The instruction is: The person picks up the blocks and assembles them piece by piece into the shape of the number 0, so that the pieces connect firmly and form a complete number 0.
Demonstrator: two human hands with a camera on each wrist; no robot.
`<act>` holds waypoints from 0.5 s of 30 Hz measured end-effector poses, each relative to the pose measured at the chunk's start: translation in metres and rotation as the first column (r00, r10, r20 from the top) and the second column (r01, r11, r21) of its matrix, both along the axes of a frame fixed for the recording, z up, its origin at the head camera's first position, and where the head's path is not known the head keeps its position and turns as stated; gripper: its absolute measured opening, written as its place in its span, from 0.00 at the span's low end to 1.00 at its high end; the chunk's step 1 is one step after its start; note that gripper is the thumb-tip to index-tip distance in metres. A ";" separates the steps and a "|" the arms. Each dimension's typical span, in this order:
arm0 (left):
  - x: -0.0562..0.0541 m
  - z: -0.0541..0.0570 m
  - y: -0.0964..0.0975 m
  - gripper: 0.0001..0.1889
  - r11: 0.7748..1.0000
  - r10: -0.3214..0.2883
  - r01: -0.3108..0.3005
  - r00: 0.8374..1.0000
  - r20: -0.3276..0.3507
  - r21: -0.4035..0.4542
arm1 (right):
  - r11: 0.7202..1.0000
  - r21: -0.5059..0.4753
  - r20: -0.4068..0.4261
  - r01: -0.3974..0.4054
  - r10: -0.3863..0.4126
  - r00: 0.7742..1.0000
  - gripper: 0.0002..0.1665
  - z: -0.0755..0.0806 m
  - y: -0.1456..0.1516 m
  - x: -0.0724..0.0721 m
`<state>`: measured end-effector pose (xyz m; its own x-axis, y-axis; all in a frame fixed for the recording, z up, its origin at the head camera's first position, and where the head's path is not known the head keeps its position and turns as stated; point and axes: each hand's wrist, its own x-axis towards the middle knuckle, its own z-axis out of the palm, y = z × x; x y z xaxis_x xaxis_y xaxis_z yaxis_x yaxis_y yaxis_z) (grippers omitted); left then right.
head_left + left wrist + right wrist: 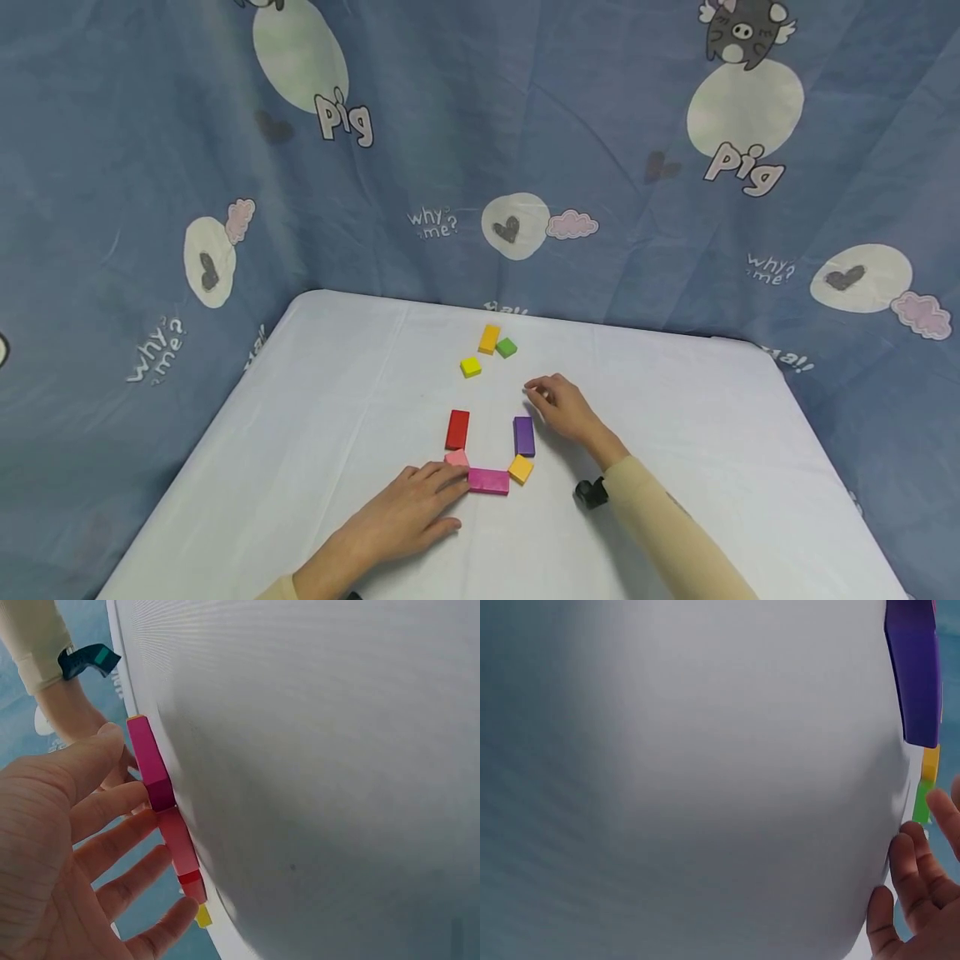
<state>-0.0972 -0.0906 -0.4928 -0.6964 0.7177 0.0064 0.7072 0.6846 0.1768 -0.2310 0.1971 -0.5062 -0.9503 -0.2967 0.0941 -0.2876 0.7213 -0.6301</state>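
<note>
Fingertips of my left hand (408,510) rest at the magenta block (488,481) and the pink block (456,458), its fingers spread in the left wrist view. Beyond the pink piece lies a red block (457,430). An orange square block (521,469) sits at the magenta block's right end, below a purple block (524,437). Together these pieces outline a U. My right hand (564,408) is just above and right of the purple block, fingers loosely bent with nothing between them. In the right wrist view its fingertips are close over the table.
Farther back on the white table (675,400) lie an orange block (489,339), a green block (507,347) and a yellow block (470,367). A blue printed curtain (450,150) hangs behind the table. A black wrist device (592,493) is on the right sleeve.
</note>
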 end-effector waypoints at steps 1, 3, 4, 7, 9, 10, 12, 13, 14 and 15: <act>0.000 0.000 0.000 0.28 1.000 0.002 -0.002 1.000 0.002 0.000 | 1.000 0.010 -0.004 -0.003 0.004 1.000 0.15 0.000 0.000 -0.002; 0.000 0.000 -0.001 0.28 1.000 0.003 -0.003 1.000 0.003 -0.002 | 0.999 0.035 -0.010 -0.008 0.009 1.000 0.16 0.000 -0.001 -0.006; 0.000 0.000 -0.001 0.28 1.000 0.003 -0.003 1.000 0.003 -0.002 | 0.998 0.059 -0.021 -0.014 0.015 1.000 0.17 -0.001 -0.002 -0.008; 0.001 0.000 -0.001 0.28 1.000 0.002 -0.002 1.000 0.003 -0.003 | 0.988 0.149 -0.043 -0.040 0.047 0.998 0.18 -0.001 -0.003 -0.015; 0.001 -0.001 -0.001 0.27 1.000 0.000 0.000 1.000 0.003 -0.003 | 0.974 0.219 -0.059 -0.064 0.078 0.995 0.20 -0.001 -0.004 -0.019; 0.001 -0.001 -0.002 0.27 1.000 -0.001 0.001 1.000 0.002 -0.002 | 0.965 0.250 -0.061 -0.075 0.094 0.994 0.21 0.000 -0.005 -0.021; 0.001 -0.001 -0.002 0.27 1.000 -0.002 0.002 1.000 -0.002 -0.002 | 0.947 0.306 -0.058 -0.094 0.117 0.992 0.25 0.001 -0.006 -0.025; 0.001 -0.001 -0.002 0.27 1.000 -0.003 0.003 1.000 -0.004 0.001 | 0.937 0.334 -0.053 -0.099 0.124 0.991 0.26 0.001 -0.007 -0.027; 0.001 -0.001 -0.002 0.27 1.000 -0.004 0.004 1.000 -0.005 0.003 | 0.928 0.359 -0.043 -0.104 0.127 0.991 0.28 0.002 -0.008 -0.029; 0.001 -0.002 -0.002 0.28 1.000 -0.006 0.006 1.000 -0.008 0.004 | 0.919 0.380 -0.031 -0.108 0.129 0.991 0.29 0.002 -0.009 -0.031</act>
